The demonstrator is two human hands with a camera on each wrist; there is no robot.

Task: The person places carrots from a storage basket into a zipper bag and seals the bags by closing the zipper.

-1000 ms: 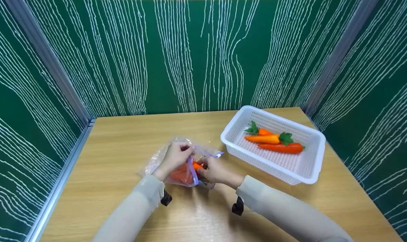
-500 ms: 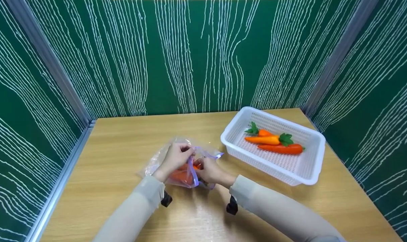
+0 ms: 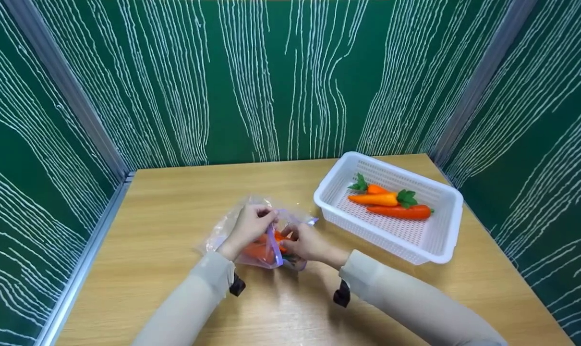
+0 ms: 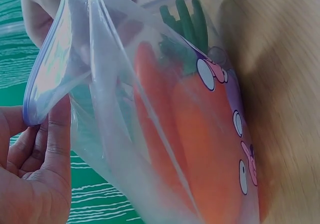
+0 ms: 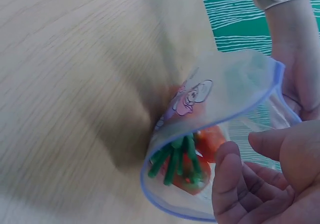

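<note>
A clear zip bag [image 3: 259,252] with a purple zip edge and printed cartoon figures lies on the table. My left hand [image 3: 254,223] pinches its rim beside the mouth, which gapes toward the right. Inside, the left wrist view shows an orange carrot [image 4: 205,134] with green stalks and a slimmer red-orange vegetable [image 4: 152,93] next to it, seen through the plastic. My right hand [image 3: 307,244] is at the mouth. In the right wrist view its thumb and loosely bent fingers [image 5: 227,171] stand apart, nothing visible between them, close to the green stalks [image 5: 175,159].
A white perforated basket [image 3: 367,235] stands to the right of the bag. In it lie an orange carrot [image 3: 374,198] with a leafy top, another carrot [image 3: 377,189] partly behind it, and a long red pepper [image 3: 401,212]. Green walls with white lines enclose the wooden table [image 3: 175,202].
My right hand reached left into the bag's mouth, then drew back slightly right; more orange shows by its fingers than half a second ago. The left hand has kept its pinch on the rim.
</note>
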